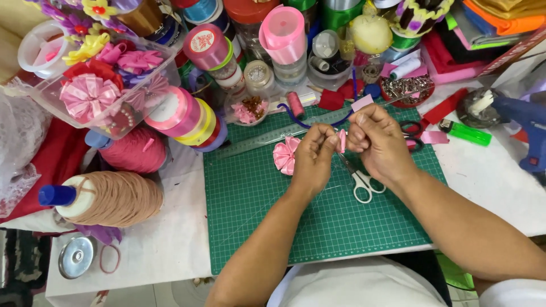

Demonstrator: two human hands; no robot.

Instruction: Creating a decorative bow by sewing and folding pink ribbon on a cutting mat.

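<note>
Head view: pink ribbon (342, 140) between both hands

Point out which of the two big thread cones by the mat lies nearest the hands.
The tan cone with the blue core; the pink cone lies farther back.

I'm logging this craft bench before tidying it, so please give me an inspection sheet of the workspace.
Surface: green cutting mat on a white table, with a metal ruler along the mat's far edge.
Job's things: small pink ribbon piece pinched between both hands; pink ribbon flower and white-handled scissors on the mat.
Clutter: thread cones, ribbon spools, a clear box of ribbon bows, green lighter, blue glue gun.
Grippers: left hand and right hand, both fingertips shut on the ribbon piece.
Cables: nothing seen.
Surroundings: fabric stacks at the far right.
</note>
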